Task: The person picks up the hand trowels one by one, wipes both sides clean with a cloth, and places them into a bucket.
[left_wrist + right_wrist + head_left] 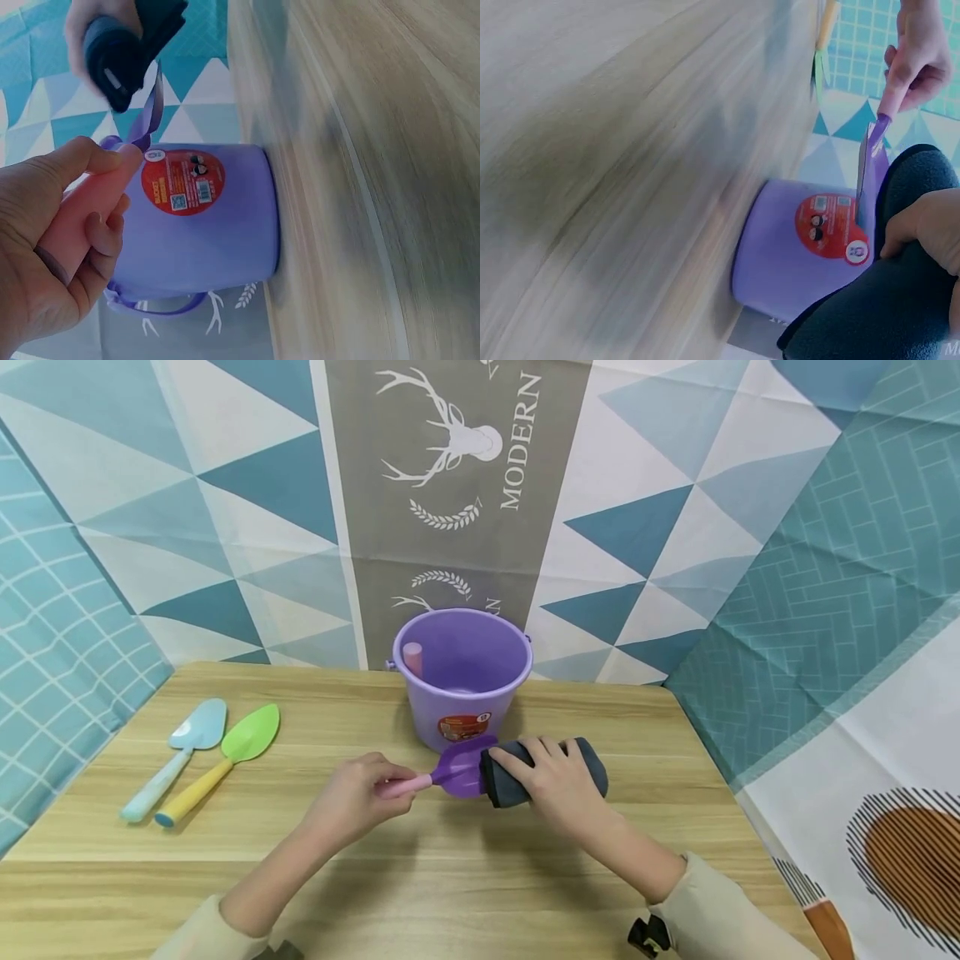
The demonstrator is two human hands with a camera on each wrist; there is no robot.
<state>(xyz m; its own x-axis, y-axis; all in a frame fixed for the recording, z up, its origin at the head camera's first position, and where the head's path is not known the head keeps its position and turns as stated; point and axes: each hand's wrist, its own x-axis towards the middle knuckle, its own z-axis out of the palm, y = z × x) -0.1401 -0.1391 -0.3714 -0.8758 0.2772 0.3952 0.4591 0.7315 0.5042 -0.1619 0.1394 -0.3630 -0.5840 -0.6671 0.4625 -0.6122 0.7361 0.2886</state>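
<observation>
My left hand [360,797] grips the pink handle [405,786] of a toy shovel, whose purple blade [459,768] points to the right above the table. In my right hand [558,785] is a folded dark grey-blue cloth [594,767], gripped with its black edge against the blade's tip and overlapping it in the head view. The right wrist view shows the cloth [900,300] right beside the blade [870,169]. Just behind both hands stands a purple bucket [427,714] with a red label [184,181]. A pink handle end [412,658] sticks up inside it.
Two more toy shovels lie on the wooden table [450,893] at the left: a light blue one [202,724] and a green one [252,733] with a yellow handle. Patterned cloth [652,527] hangs behind the table's back edge and along its sides.
</observation>
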